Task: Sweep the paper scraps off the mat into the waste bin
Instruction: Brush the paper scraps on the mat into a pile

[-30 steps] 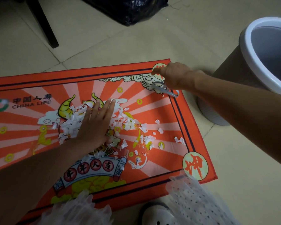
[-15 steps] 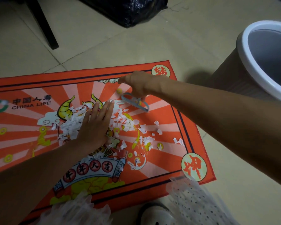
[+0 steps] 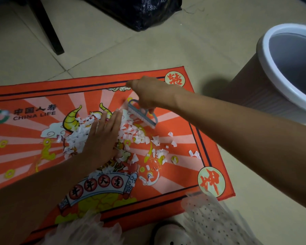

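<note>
Tiled floor, red mat (image 3: 34,96) — paper scraps (image 3: 78,137) all on it, waste bin (image 3: 265,71) apparently empty. Left hand (image 3: 102,140) flat on pile; right hand (image 3: 152,94) grips brush (image 3: 142,114) — sweeping barely begun.

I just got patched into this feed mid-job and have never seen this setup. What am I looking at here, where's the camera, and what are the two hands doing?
No machine here: a person works bare-handed, and the one camera sits on their head, looking down. An orange printed mat lies on a tiled floor, strewn with white paper scraps. The left hand lies flat, fingers straight, on the scrap pile. The right hand grips a small blue brush by its handle, bristles at the scraps. A white-rimmed waste bin stands off the mat's right side.
</note>
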